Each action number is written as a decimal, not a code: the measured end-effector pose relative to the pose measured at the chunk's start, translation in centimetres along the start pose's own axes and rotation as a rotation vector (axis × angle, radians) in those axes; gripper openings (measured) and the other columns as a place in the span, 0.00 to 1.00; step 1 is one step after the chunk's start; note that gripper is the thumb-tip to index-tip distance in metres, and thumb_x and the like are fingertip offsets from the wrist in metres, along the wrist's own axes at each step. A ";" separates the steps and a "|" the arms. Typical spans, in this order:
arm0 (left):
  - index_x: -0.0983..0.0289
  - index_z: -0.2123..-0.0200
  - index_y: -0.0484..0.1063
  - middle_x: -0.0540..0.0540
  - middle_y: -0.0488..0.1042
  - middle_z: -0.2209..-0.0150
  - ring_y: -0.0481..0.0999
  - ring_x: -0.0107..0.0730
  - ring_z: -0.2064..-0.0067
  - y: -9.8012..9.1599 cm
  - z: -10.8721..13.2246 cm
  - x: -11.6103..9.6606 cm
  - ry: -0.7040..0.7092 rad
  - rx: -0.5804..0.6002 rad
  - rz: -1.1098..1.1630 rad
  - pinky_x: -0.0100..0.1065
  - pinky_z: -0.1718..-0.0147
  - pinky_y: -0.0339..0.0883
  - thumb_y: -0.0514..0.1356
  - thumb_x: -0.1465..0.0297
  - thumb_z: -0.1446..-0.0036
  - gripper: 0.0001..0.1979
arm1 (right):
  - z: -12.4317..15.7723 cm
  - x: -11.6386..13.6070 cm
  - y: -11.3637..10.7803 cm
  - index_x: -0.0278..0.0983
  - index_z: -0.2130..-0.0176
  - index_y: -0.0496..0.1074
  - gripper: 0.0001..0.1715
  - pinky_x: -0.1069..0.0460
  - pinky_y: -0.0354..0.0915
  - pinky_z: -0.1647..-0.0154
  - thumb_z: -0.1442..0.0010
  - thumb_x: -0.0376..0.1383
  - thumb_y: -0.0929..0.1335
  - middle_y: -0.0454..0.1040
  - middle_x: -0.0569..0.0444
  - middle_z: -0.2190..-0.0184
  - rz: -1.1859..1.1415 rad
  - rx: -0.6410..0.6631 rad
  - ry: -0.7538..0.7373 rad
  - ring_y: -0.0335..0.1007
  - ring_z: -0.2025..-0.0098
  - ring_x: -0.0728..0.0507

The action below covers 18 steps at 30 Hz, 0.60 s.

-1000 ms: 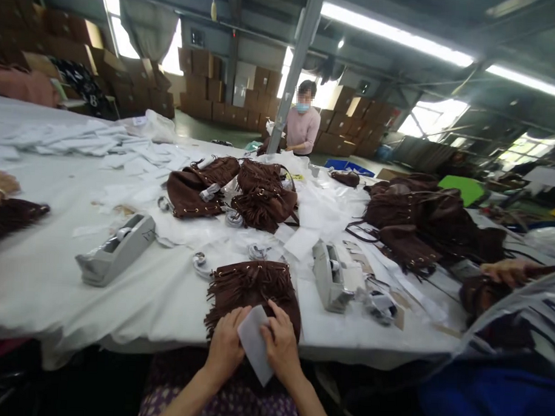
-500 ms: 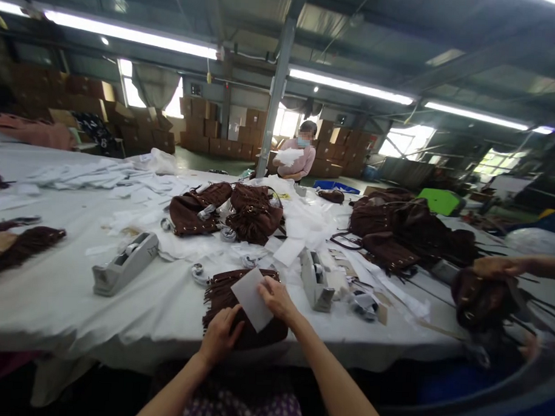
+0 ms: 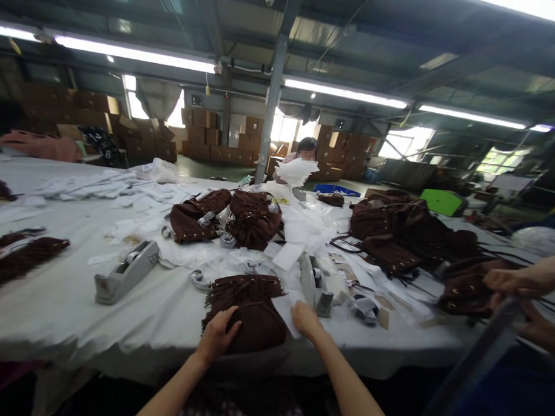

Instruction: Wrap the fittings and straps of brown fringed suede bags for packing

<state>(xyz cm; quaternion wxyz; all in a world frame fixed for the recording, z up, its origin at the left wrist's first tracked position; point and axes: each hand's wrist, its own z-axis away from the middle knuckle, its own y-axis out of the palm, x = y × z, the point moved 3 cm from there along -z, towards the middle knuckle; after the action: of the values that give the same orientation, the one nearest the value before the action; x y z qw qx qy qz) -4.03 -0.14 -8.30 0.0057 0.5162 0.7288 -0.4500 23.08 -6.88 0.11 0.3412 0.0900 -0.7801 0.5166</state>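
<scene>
A dark brown fringed bag (image 3: 259, 319) lies flat at the table's near edge, with metal eyelets along its top. My left hand (image 3: 219, 334) rests on the bag's left part, thumb spread from the fingers, holding nothing. At the bag's right side, my right hand (image 3: 304, 320) grips a white sheet (image 3: 285, 310) that partly lies beside the bag. Just right of that hand stands a grey tape dispenser (image 3: 315, 285). A roll of silvery wrapping (image 3: 200, 279) touches the bag's upper left area.
Another tape dispenser (image 3: 127, 272) stands to the left. More brown bags (image 3: 254, 216) lie behind, and a pile (image 3: 390, 227) sits at the right. A co-worker's hands (image 3: 525, 280) are at the right edge. A person across the table holds white sheets (image 3: 297, 171).
My right hand has moved right with the white sheet, from over the bag to its right side. My left hand stays on the bag. The person opposite has raised the white sheets before the face.
</scene>
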 end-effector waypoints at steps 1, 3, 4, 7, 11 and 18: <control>0.63 0.46 0.64 0.59 0.75 0.55 0.76 0.40 0.54 0.1 0.1 0.1 0.002 -0.001 0.010 0.40 0.55 0.72 0.52 0.62 0.38 0.20 | 0.8 -1.4 -1.0 0.32 0.66 0.70 0.11 0.51 0.68 0.65 0.39 0.40 0.67 0.72 0.54 0.69 -0.041 -0.002 0.054 0.69 0.68 0.48; 0.62 0.45 0.63 0.59 0.75 0.55 0.76 0.39 0.54 0.3 0.3 0.4 0.007 -0.007 0.031 0.40 0.55 0.71 0.52 0.62 0.38 0.20 | 2.4 -3.2 -3.0 0.34 0.75 0.67 0.15 0.52 0.64 0.70 0.42 0.40 0.68 0.68 0.57 0.79 -0.132 -0.043 0.144 0.65 0.74 0.49; 0.62 0.45 0.63 0.59 0.75 0.55 0.76 0.39 0.54 0.4 0.3 0.5 0.008 -0.009 0.039 0.40 0.55 0.71 0.52 0.62 0.38 0.20 | 3.0 -3.6 -3.9 0.35 0.78 0.65 0.17 0.53 0.62 0.72 0.44 0.42 0.68 0.66 0.58 0.82 -0.181 -0.074 0.179 0.64 0.76 0.48; 0.63 0.45 0.63 0.59 0.75 0.56 0.76 0.39 0.55 0.6 0.4 0.7 0.016 -0.012 0.058 0.40 0.54 0.71 0.53 0.62 0.39 0.20 | 3.5 -2.8 -4.9 0.37 0.79 0.64 0.19 0.53 0.59 0.77 0.49 0.48 0.69 0.66 0.58 0.83 -0.356 -0.149 0.252 0.63 0.78 0.47; 0.63 0.45 0.64 0.58 0.76 0.57 0.77 0.38 0.56 0.3 0.5 0.3 0.047 -0.044 0.069 0.38 0.55 0.72 0.53 0.62 0.38 0.20 | 1.4 1.6 -2.8 0.37 0.72 0.69 0.20 0.52 0.64 0.74 0.52 0.51 0.68 0.72 0.55 0.79 -0.631 -0.141 0.256 0.69 0.74 0.45; 0.61 0.44 0.65 0.57 0.78 0.58 0.79 0.35 0.60 0.7 0.4 0.3 0.172 -0.179 0.019 0.30 0.61 0.74 0.54 0.63 0.39 0.20 | -2.4 7.6 3.5 0.37 0.70 0.70 0.12 0.50 0.68 0.73 0.53 0.43 0.67 0.76 0.49 0.73 -1.043 -0.036 0.259 0.74 0.71 0.42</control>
<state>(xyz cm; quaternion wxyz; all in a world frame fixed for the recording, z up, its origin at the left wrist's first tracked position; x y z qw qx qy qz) -3.85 -0.14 -9.14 -0.0062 0.5571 0.7589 -0.3371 16.77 -1.61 2.84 0.6473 0.3952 -0.5924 0.2718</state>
